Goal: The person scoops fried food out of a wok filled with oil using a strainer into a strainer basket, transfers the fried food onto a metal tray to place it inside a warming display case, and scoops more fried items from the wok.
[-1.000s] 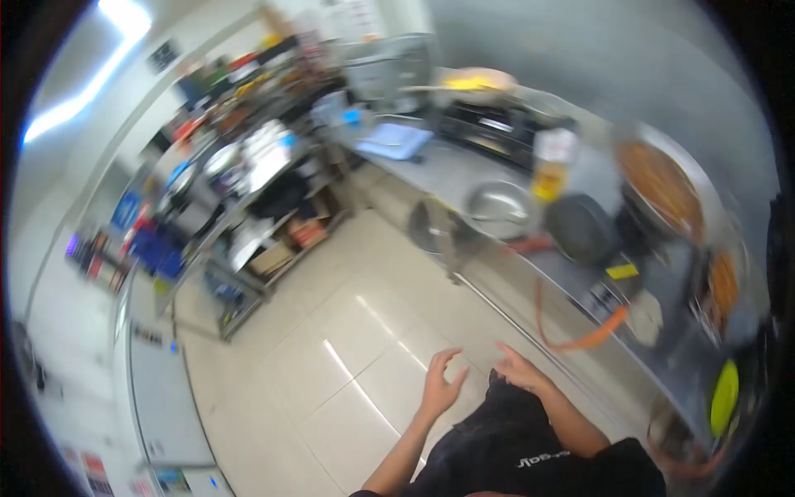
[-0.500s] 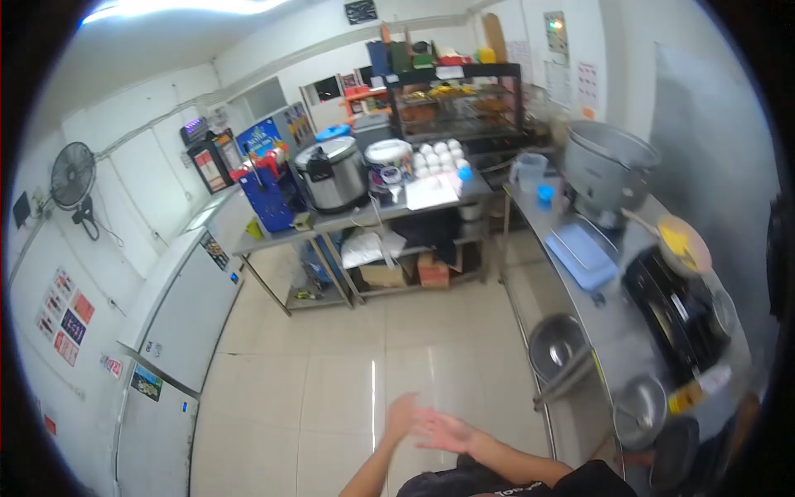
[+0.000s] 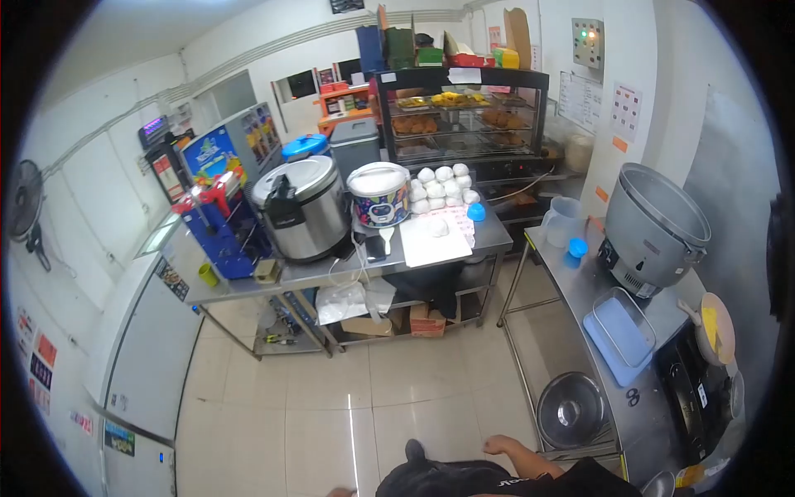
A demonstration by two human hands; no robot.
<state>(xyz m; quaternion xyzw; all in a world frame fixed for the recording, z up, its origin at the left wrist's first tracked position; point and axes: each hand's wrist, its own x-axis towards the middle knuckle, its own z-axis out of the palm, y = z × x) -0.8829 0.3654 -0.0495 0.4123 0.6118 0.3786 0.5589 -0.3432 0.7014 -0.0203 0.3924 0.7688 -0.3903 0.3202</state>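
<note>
My right hand (image 3: 498, 445) is low in the head view, over the tiled floor and in front of my dark clothing. Its fingers look loosely curled in, and nothing shows in them. Only a sliver of my left hand (image 3: 340, 492) appears at the bottom edge, its fingers out of sight. Neither hand touches a table. Nearest the right hand is a steel bowl (image 3: 571, 410) on the lower level of the right-hand table. Ahead, a steel table (image 3: 377, 277) bears wrapped white balls (image 3: 439, 189), a white sheet (image 3: 426, 248), a patterned rice cooker (image 3: 379, 195) and a large steel cooker (image 3: 302, 207).
To the right, a steel counter (image 3: 571, 290) holds a big grey cooker (image 3: 654, 228), a blue tray (image 3: 617, 340), a black stove (image 3: 683, 406) and a pan (image 3: 714, 331). A glass food warmer (image 3: 464, 116) stands at the back. White freezers (image 3: 153, 356) line the left wall.
My hands were together in front of me with fingers spread; now they are apart and lower. The tables look closer, and the view has tilted down and shifted.
</note>
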